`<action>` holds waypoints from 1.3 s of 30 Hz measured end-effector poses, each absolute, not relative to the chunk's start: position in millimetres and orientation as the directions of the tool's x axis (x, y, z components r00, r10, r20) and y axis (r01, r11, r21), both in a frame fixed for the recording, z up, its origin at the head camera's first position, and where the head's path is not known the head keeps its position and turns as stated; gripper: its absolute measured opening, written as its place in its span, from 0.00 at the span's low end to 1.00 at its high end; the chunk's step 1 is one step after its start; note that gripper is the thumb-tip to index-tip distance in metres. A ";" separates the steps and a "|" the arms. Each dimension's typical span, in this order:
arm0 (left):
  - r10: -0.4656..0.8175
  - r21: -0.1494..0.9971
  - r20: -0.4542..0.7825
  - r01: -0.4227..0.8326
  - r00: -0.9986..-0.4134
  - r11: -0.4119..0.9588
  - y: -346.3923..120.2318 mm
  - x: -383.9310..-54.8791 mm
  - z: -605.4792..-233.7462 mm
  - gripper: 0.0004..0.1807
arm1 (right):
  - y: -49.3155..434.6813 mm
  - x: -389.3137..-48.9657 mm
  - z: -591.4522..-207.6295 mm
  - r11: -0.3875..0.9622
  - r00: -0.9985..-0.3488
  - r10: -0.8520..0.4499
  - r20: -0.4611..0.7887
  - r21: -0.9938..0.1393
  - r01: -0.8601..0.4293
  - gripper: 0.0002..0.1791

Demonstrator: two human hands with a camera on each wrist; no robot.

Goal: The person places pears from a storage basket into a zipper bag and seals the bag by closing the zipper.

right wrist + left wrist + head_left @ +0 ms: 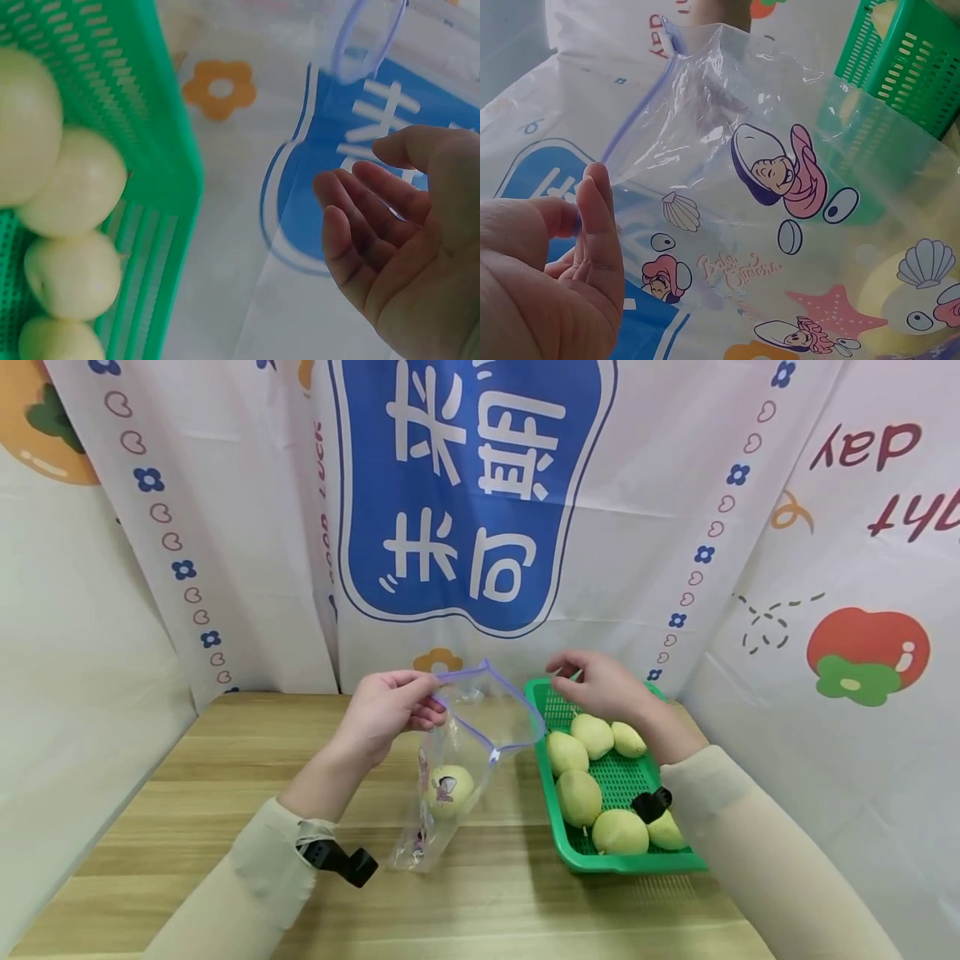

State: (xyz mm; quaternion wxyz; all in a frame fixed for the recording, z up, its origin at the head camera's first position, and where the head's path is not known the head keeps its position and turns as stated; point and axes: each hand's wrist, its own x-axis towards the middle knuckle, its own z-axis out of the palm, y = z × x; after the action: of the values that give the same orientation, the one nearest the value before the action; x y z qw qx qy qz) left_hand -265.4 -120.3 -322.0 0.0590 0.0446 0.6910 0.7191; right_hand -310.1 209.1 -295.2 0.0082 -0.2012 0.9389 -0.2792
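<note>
A clear zip bag (480, 714) with a purple zip edge hangs from my left hand (390, 708), which pinches its rim between thumb and fingers. Its mouth gapes toward the right, and one pear (452, 791) lies inside. Cartoon figures, shells and a starfish (836, 311) are printed on the bag in the left wrist view. My right hand (596, 683) hovers over the far end of a green basket (570, 860); its loosely bent fingers hold nothing, as the right wrist view confirms. Several pale yellow-green pears (579, 797) lie in the basket.
The basket stands on the right of a wooden table (247, 752), just right of the bag. A white printed cloth (262, 568) hangs behind the table, and more cloth covers both sides. A small black camera (341, 862) is strapped to each wrist.
</note>
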 end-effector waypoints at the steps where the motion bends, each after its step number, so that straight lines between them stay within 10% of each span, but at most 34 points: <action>1: 0.145 0.999 -0.016 -0.021 -0.989 -0.035 -121.1 -265.2 -322.5 0.19 | 215.2 -313.0 -297.0 0.767 -0.923 -0.373 0.094 -0.529 -0.363 0.19; 39: 0.188 1.000 -0.011 -0.016 -0.982 -0.025 -124.4 -260.5 -326.1 0.22 | 286.3 -341.4 -354.7 0.996 -0.889 -0.085 -0.450 -0.004 -0.093 0.45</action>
State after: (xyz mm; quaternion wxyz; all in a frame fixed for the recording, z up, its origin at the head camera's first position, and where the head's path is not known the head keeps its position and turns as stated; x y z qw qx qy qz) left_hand -260.5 -124.4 -326.1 0.0718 0.0619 0.6944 0.7134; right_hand -341.4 286.3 -354.7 0.2313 -0.0457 0.9718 0.0091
